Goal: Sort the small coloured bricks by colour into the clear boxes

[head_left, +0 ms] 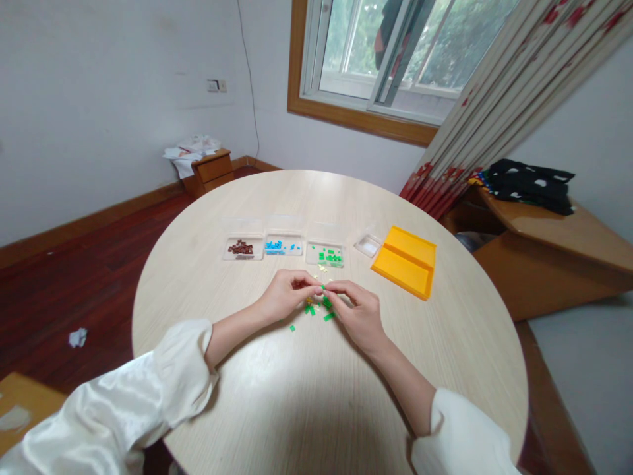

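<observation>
My left hand (288,294) and my right hand (357,312) meet fingertip to fingertip above the middle of the table. Between the pinched fingers shows a small green building brick (323,287), held by both hands. Right under the hands lie several loose green bricks (329,316), with a few yellow and pale ones among them. One green brick (292,328) sits apart, nearer to me. Just beyond the fingers, a clear plastic box (309,262) holds more green bricks. My fingers partly cover the loose pile.
On the round wooden table (208,422) stand a clear box of brown bricks (241,247), a clear box of blue bricks (275,247), a small clear container (368,246) and an open yellow case (403,263). A wooden cabinet (558,264) stands beyond the table's right edge.
</observation>
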The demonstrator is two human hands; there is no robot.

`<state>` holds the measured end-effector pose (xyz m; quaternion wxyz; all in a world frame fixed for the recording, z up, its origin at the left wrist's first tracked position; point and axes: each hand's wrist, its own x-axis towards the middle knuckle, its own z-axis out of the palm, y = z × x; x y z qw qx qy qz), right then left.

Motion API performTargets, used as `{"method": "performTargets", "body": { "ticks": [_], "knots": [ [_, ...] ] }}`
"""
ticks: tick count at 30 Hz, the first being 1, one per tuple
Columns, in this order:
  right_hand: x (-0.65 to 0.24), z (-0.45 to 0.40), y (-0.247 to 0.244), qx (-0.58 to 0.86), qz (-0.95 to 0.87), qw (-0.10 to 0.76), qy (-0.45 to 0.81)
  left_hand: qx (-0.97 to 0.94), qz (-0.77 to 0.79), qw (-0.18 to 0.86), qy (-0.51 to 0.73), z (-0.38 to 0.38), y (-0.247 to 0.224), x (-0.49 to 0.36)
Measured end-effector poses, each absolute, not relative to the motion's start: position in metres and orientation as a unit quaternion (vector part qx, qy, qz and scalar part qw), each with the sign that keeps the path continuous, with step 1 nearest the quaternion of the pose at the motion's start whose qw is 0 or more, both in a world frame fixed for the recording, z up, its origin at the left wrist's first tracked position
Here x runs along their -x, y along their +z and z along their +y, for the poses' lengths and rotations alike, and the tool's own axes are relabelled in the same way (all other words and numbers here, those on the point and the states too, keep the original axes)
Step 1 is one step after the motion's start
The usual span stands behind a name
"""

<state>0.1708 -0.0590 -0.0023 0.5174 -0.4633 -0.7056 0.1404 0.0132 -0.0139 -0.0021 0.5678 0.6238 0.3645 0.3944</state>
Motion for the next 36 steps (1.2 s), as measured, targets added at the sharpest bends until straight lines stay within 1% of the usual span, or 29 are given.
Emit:
{"method": "performTargets", "body": {
  "ticks": [8, 20, 36],
  "knots": [
    [-0.1711, -0.0591, -0.0017, 0.46, -0.709, 0.518, 0.134, -0.626, 0.348, 0.582, 0.385, -0.0137, -0.0009, -0.0121],
    [-0.173, -0.0575, -0.0051, 0.458, -0.713, 0.512, 0.137, -0.681, 0.333, 0.524, 0.388, -0.0144, 0.0009, -0.0103],
    [-0.1735, -0.0574, -0.006, 0.462, -0.719, 0.503, 0.128, -0.683, 0.352, 0.524, 0.368, -0.0165, 0.0022, -0.0122]
  ]
}}
